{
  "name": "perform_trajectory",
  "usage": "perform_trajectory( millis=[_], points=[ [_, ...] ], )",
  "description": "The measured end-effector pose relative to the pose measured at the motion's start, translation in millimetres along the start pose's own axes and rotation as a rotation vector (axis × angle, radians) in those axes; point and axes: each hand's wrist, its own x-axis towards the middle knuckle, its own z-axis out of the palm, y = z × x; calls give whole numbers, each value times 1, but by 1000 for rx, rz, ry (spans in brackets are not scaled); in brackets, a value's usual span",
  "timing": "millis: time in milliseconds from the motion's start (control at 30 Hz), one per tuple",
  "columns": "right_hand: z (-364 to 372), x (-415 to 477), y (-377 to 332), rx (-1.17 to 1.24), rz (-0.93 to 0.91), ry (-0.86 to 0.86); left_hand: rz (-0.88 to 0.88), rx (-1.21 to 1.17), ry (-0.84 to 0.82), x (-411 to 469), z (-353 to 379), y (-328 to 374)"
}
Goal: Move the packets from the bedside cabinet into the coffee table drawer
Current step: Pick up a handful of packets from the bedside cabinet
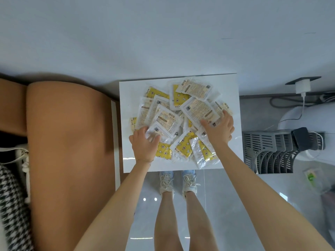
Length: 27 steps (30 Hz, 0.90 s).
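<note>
Left hand (143, 142): fingers spread, flat on a clear-edged packet at the pile's left edge, not closed on it. Right hand (218, 130): open too, palm pressing packets at the right side. Packets (181, 120) lie in 1 loose overlapping heap on the white cabinet surface (130, 91), none lifted. Bed (68, 142) sits just left; grey rack (268, 151) right. Drawer not in view.

Judgement: gathering step. Sweep both hands inward to bunch the slippery packets, then clamp from both sides; strays at the front edge could slide off.
</note>
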Motion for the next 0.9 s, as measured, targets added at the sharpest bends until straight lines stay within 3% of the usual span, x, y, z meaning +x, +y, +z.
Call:
perform_trajectory(
  millis=[233,433,733,900],
  points=[
    [-8,4,-6,292,5,50,-22,-103,55,-1,1,10],
    [-15,4,-7,646,214,14,-14,-155,39,7,-2,11],
    [-21,-18,-6,873,368,-110,18,-300,-10,15,-25,20],
    [-27,-40,-5,926,430,-25,53,-204,-5,14,-43,23]
  ],
)
